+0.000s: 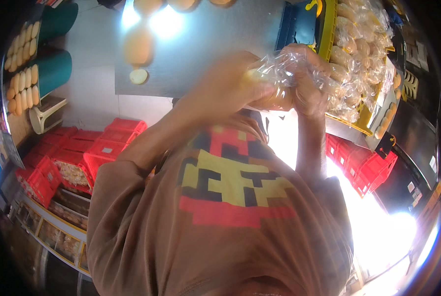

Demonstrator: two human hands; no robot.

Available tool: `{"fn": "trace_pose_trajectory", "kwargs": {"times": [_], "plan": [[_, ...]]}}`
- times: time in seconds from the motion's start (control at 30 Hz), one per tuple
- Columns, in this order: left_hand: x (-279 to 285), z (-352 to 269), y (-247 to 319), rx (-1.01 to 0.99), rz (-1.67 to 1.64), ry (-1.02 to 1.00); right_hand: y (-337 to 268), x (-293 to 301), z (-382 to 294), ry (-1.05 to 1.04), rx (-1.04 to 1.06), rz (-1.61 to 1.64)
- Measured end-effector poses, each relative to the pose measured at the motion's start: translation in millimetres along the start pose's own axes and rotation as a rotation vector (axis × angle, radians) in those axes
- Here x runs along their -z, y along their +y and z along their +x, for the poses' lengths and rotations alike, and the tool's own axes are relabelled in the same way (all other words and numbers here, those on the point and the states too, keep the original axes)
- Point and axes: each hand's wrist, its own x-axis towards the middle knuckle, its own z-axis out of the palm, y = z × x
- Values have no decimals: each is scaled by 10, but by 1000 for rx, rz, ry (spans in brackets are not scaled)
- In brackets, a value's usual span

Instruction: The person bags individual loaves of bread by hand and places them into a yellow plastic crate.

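Note:
My left hand (255, 87) holds a bread loaf (274, 100) in a clear plastic bag, just in front of my chest. The hand is blurred and the plastic covers part of the loaf. At the other end, my right hand (311, 83) grips the gathered plastic of the bag (283, 68). Beyond my left forearm, an unwrapped loaf (138, 46) lies on the metal table (205, 40). Nearer the table's edge is a small, pale round piece (138, 76), perhaps bread or dough. More loaves (183, 3) line the far side, cut off by the frame.
A yellow crate (327, 31) full of bagged bread stands right of my right hand. Beside it sits a blue metal device (298, 24) with a yellow part. Red plastic crates (115, 140) are stacked at the lower left. Trayed rolls (22, 90) and a plastic stool (44, 116) stand far left.

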Motion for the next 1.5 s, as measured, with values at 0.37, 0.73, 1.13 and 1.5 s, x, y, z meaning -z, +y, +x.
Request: {"fn": "trace_pose_trajectory", "kwargs": {"times": [0.37, 0.73, 1.13, 1.5], "plan": [[-95, -34, 293, 47, 54, -269, -107, -87, -147, -216, 91, -288], [-589, 33, 338, 500, -130, -414, -496, 93, -175, -507, 612, -502], [-1338, 439, 782, 565, -371, -86, -510, 1072, -522, -386, 680, -771], [-973, 818, 116, 125, -1092, 285, 164, 839, -680, 51, -358, 468]]}}
